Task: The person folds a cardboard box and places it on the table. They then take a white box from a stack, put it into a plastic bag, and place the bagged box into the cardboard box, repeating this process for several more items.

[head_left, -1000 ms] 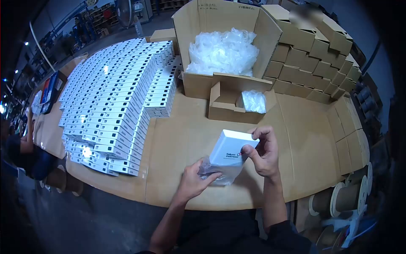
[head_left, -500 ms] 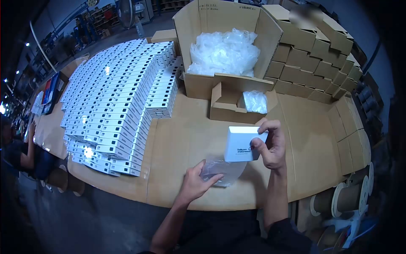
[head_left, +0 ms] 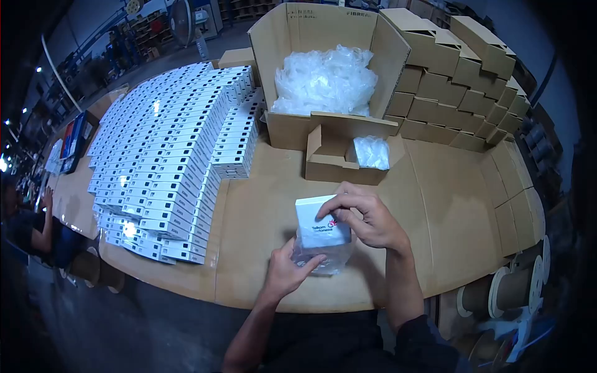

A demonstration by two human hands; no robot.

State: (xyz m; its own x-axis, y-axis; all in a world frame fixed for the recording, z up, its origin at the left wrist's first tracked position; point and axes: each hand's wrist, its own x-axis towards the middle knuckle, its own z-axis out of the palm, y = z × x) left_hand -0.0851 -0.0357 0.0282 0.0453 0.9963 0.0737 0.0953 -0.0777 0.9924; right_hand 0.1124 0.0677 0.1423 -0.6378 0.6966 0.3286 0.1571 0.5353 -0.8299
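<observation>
Right hand (head_left: 367, 219): fingers curled over the top and near face of a small white box (head_left: 320, 222), thumb on the printed side, fingers closed on it. Box tilted, red-and-dark logo facing the camera, lower edge sitting in the mouth of a clear plastic bag (head_left: 323, 255).

Left hand (head_left: 287, 268): fingers pinched together on the bag's near edge, thumb on top, directly below the box. Bag crumpled, resting on the cardboard-covered table (head_left: 267, 205).

Everything else placed from the white box:
- Just beyond it, toward the far side, a small open carton (head_left: 329, 163) with a wad of clear bags (head_left: 372, 152) in its right half.
- Behind that carton and touching it, a large open carton (head_left: 292, 37), flaps up, heaped with more clear plastic bags (head_left: 326, 78).
- Far right of the box, a stacked wall of closed brown cartons (head_left: 460, 81) running along the table edge.
- Left of the box, well apart, long rows of white boxes (head_left: 174, 149) standing on edge, filling most of that side of the table.
- Below right, off the table edge, cardboard reels (head_left: 504, 289).
- Far left, beyond the table, another person (head_left: 31, 227), seated; detail too dark to tell.
</observation>
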